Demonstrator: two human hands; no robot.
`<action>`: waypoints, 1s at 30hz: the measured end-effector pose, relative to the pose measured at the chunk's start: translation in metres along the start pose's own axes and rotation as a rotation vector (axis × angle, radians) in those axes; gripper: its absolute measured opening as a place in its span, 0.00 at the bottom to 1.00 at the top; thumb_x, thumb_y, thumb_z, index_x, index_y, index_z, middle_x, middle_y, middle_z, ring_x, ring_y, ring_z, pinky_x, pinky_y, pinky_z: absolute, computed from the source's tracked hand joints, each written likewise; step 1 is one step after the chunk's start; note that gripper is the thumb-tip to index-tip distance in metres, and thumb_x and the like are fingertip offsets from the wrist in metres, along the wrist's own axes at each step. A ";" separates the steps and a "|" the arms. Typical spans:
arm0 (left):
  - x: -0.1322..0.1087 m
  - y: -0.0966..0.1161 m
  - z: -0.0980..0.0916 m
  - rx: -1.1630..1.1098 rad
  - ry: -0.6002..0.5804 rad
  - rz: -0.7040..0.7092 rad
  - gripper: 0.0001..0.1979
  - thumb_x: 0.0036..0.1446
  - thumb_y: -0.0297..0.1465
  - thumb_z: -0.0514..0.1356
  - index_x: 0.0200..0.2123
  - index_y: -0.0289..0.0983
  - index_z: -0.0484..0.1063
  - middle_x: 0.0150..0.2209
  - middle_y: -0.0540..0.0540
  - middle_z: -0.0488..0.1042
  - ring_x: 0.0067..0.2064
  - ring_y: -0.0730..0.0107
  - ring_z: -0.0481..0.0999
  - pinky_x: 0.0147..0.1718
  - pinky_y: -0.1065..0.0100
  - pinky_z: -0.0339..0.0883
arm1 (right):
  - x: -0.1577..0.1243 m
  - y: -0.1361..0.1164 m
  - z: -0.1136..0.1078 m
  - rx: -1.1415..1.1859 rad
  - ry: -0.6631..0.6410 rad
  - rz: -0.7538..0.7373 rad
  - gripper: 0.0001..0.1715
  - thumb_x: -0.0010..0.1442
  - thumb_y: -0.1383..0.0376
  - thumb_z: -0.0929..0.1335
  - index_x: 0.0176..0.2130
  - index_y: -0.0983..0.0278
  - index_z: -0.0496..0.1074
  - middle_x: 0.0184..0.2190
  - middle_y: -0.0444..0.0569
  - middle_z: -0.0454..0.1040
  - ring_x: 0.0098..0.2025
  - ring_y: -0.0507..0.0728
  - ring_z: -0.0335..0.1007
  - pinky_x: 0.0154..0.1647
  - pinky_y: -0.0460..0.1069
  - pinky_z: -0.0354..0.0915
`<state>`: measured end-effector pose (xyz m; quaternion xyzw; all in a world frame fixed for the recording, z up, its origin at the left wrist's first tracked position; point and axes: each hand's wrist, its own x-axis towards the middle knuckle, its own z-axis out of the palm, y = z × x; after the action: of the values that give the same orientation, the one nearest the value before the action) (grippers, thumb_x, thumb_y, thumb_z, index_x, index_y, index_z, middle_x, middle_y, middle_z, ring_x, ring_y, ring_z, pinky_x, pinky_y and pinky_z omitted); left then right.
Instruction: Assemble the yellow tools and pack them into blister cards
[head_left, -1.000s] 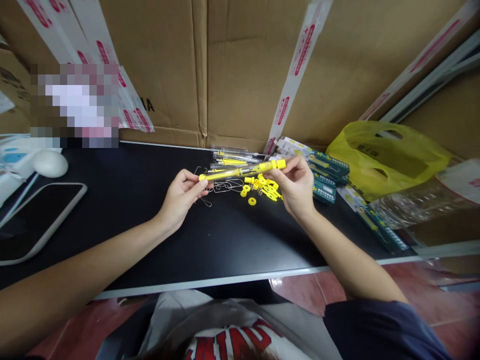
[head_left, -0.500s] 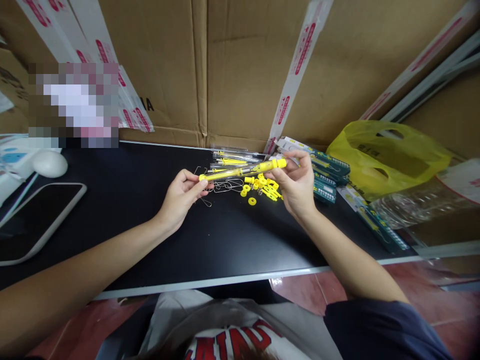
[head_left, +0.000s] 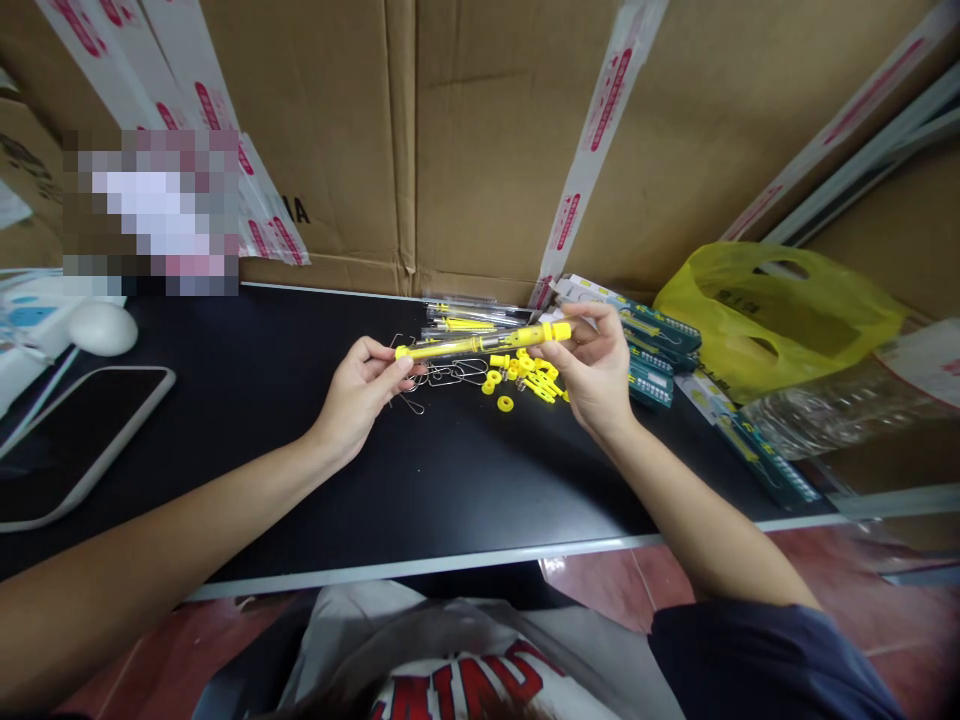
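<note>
Held level above the table is a spring scale (head_left: 480,343), a clear tube with yellow parts inside and a yellow cap at its right end. My left hand (head_left: 367,390) pinches its yellow left tip between thumb and fingers. The capped end sits in my right hand (head_left: 596,360), thumb below and fingers behind. Beneath the tube lie wire hooks (head_left: 456,374) and a heap of small yellow plastic pieces (head_left: 541,382); a yellow ring (head_left: 505,404) rests a little nearer to me. Behind are clear tubes (head_left: 461,310), partly covered by the scale.
Green-and-white boxes (head_left: 660,330) are stacked at the right, with another box (head_left: 765,450) nearer. Beyond them sit a yellow plastic bag (head_left: 780,320) and a clear bottle (head_left: 817,415). A phone (head_left: 82,440) and a white rounded object (head_left: 103,328) lie left. Cardboard boxes (head_left: 480,130) wall the back.
The scale has tilted slightly, its right end a touch lower and its left end a touch higher. Both hands keep their hold.
</note>
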<state>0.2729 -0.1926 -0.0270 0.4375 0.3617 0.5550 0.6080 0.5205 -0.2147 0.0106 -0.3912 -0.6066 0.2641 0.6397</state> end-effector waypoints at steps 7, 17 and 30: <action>0.000 -0.001 -0.001 0.002 0.012 0.006 0.19 0.44 0.34 0.71 0.30 0.38 0.61 0.32 0.50 0.77 0.38 0.72 0.80 0.32 0.76 0.69 | 0.005 -0.010 -0.007 -0.091 -0.108 0.004 0.18 0.46 0.58 0.77 0.37 0.59 0.74 0.37 0.44 0.77 0.39 0.54 0.76 0.43 0.51 0.75; 0.002 -0.002 -0.002 0.074 0.016 0.149 0.20 0.43 0.35 0.71 0.30 0.37 0.61 0.31 0.50 0.76 0.37 0.69 0.80 0.32 0.74 0.71 | 0.007 -0.010 -0.010 -0.080 -0.141 0.011 0.20 0.45 0.57 0.78 0.37 0.59 0.72 0.33 0.43 0.75 0.36 0.52 0.74 0.39 0.48 0.74; 0.004 -0.001 -0.004 0.045 0.005 0.122 0.21 0.44 0.35 0.71 0.31 0.37 0.61 0.32 0.50 0.77 0.37 0.71 0.80 0.33 0.75 0.71 | 0.004 -0.008 -0.007 -0.028 -0.111 0.013 0.25 0.43 0.53 0.78 0.32 0.59 0.64 0.29 0.41 0.72 0.31 0.51 0.71 0.35 0.47 0.73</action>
<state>0.2705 -0.1884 -0.0291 0.4709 0.3483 0.5839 0.5622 0.5265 -0.2172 0.0203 -0.3889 -0.6420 0.2811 0.5979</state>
